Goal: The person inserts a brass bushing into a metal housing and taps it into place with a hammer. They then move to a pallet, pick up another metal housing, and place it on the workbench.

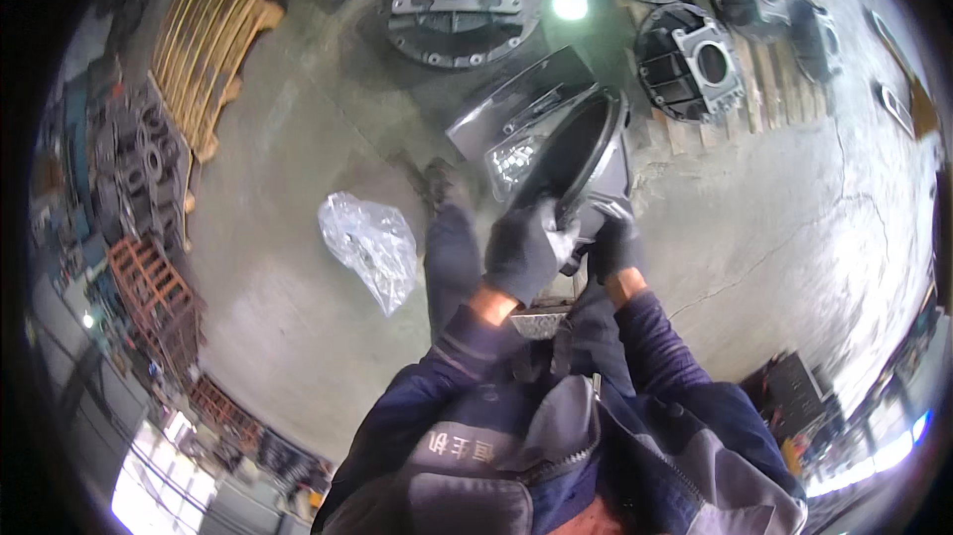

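Note:
A dark round metal housing with a lighter rim is held tilted in front of me, over the floor. My left hand, in a dark grey glove, is closed on its near left edge. On its near right side my right hand, gloved too, is closed, with part of its fingers hidden by the housing. Beyond and to the left lies a dark flat panel on the floor. Beside it sits a clear plastic bag of small shiny parts, partly covered by the housing.
Another clear plastic bag lies left of my leg. A large round casting stands ahead. Several similar castings rest on a wooden pallet at the far right. Stacked pallets and metal racks line the left.

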A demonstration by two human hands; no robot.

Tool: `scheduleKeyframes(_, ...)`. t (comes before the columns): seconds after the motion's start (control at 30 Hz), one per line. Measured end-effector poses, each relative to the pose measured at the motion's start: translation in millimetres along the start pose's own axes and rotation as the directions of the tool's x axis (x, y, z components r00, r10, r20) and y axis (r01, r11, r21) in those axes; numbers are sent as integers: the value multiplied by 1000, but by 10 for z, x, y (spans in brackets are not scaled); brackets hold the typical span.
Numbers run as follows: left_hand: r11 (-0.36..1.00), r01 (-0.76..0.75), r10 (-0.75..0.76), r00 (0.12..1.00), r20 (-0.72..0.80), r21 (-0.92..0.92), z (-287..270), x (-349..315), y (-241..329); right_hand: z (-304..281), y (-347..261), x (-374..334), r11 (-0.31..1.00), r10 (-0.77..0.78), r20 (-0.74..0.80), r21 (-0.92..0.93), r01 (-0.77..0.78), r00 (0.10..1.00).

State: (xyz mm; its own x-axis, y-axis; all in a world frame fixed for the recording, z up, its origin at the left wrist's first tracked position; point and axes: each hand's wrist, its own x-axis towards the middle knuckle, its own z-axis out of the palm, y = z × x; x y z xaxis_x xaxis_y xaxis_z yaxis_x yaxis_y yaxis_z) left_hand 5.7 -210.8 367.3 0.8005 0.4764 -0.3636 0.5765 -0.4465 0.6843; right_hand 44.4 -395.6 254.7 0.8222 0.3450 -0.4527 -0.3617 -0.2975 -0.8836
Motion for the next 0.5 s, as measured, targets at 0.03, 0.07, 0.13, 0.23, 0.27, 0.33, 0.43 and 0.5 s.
scheduleKeyframes(0.03, 1000, -8, 7, 1000, -11, -25, 83, 36, -42, -81, 29, 74, 971, -98, 54, -213, 107, 994)
scheduleKeyframes(0.07, 998, -23, 21, 999, -35, -59, 169, 81, -82, -116, 67, 147, 898, -228, 109, -362, 252, 968)
scheduleKeyframes(0.13, 998, -18, 15, 999, -40, -68, 304, 188, -172, -133, 159, 286, 825, -409, 116, -378, 421, 905)
scheduleKeyframes(0.23, 997, -77, 77, 996, -35, 6, 401, 453, -360, -10, 403, 515, 830, -287, 134, -460, 316, 948)
scheduleKeyframes(0.27, 991, -121, 122, 993, -9, 54, 403, 604, -445, 87, 511, 609, 875, -260, 99, -396, 277, 961)
scheduleKeyframes(0.33, 984, -176, 174, 982, 75, 28, 382, 894, -620, 311, 718, 851, 938, -214, 16, -276, 210, 977)
scheduleKeyframes(0.43, 966, -176, 158, 982, 108, 187, 447, 1391, -872, 610, 901, 1255, 847, -347, 63, -408, 342, 936)
scheduleKeyframes(0.5, 922, -185, 148, 980, 132, 339, 501, 1726, -1076, 850, 987, 1520, 874, -330, 40, -366, 321, 943)
